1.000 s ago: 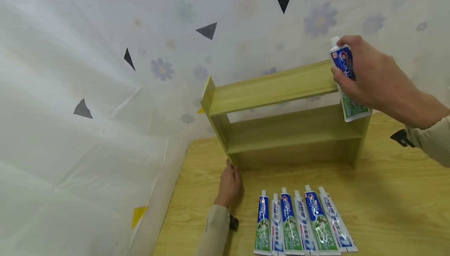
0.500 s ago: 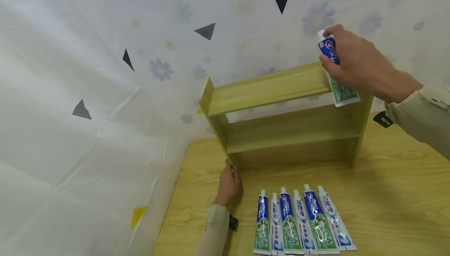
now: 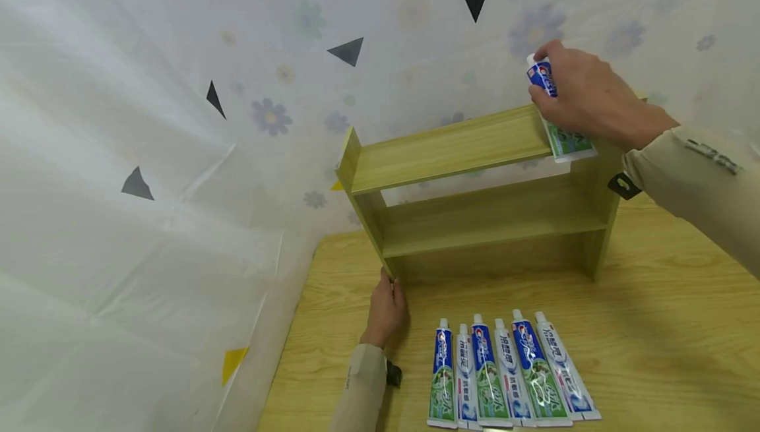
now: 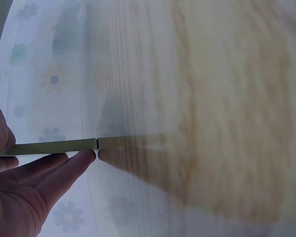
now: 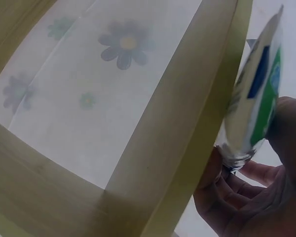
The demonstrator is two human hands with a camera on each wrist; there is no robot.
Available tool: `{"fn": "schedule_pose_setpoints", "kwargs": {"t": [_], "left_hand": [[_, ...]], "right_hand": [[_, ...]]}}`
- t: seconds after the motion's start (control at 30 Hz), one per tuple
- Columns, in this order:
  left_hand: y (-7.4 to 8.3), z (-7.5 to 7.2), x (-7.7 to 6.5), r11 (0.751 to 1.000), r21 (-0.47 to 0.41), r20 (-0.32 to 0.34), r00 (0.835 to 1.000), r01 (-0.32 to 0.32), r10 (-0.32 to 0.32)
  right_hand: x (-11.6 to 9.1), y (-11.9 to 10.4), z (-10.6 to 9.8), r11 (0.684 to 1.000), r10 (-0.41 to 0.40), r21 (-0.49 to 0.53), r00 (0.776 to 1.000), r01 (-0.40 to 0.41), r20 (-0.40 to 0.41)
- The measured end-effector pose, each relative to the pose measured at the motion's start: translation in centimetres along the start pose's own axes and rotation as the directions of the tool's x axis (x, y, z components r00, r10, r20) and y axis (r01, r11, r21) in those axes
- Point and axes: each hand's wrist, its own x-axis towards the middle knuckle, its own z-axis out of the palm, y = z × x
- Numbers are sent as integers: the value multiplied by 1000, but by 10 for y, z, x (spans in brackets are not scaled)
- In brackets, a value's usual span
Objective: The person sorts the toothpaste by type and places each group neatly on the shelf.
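Head view: right hand (image 3: 584,95) has a toothpaste tube (image 3: 570,145) pinched between thumb and fingers, over the right end of the top board of a wooden shelf unit (image 3: 451,145). Can't tell from here if they touch. I'd guess the tube's light, soft and a bit slick, not fragile. Best hold is probably just below the cap, since the flat tail would likely flex. Left hand (image 3: 384,313) grips the lower front corner of the unit's left side. Six more tubes (image 3: 491,372) lie side by side on the tabletop (image 3: 671,300), caps on, blue-green ones alternating with white — no idea how full those are.

Left wrist view: fingers under a thin panel edge, rest of the hand closing over it. Looks stiff, easy to pinch.

Right wrist view: held tube is seen edge-on, just beside a board, fingers wrapped near its cap end. It's plump there and tapers to a flat tail — so probably a good load of paste inside, squeezable if gripped hard.
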Motion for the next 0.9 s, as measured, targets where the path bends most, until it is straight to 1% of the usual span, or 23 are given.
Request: {"fn": "schedule_pose_setpoints", "kwargs": {"t": [0.03,0.2,0.3,0.37,0.47,0.5,0.6,0.63,0.67,0.73,0.77,0.83,0.9], "left_hand": [[5,-3,1,1000,-9,11,1000,21,-20],[10,-4,0,999,16,14,999,30,-30],[13,-5,-1,998,19,31,997,64,-65],[14,-5,-1,995,3,49,994,98,-98],[14,-4,0,993,21,56,992,114,-115],[13,-4,0,994,27,51,993,108,-109],[11,-4,1,998,19,29,998,62,-63],[6,-2,1,999,20,14,1000,27,-27],[5,-2,1,1000,15,2,1000,4,-4],[0,0,0,1000,-2,-11,999,-30,30],[-5,3,-1,999,7,-24,999,-45,45],[-15,7,-1,998,-5,-37,998,-58,58],[-26,13,0,999,6,-38,998,-50,50]], "right_hand": [[2,0,0,1000,1,-3,1000,-1,9],[8,3,0,1000,-11,-15,998,12,57],[11,4,0,1000,-6,-16,995,8,95],[13,4,0,1000,4,-26,993,-1,117],[16,5,0,999,19,-39,989,-13,146],[17,6,0,999,21,-43,988,-15,153],[19,7,0,998,26,-61,985,-16,173],[19,7,0,998,28,-68,983,-16,179],[20,7,0,997,29,-76,982,-15,184],[20,8,0,995,33,-96,980,-14,196],[21,8,0,995,34,-103,979,-13,200],[21,7,1,993,38,-114,977,-15,208],[22,7,1,992,43,-124,976,-17,212]]}}
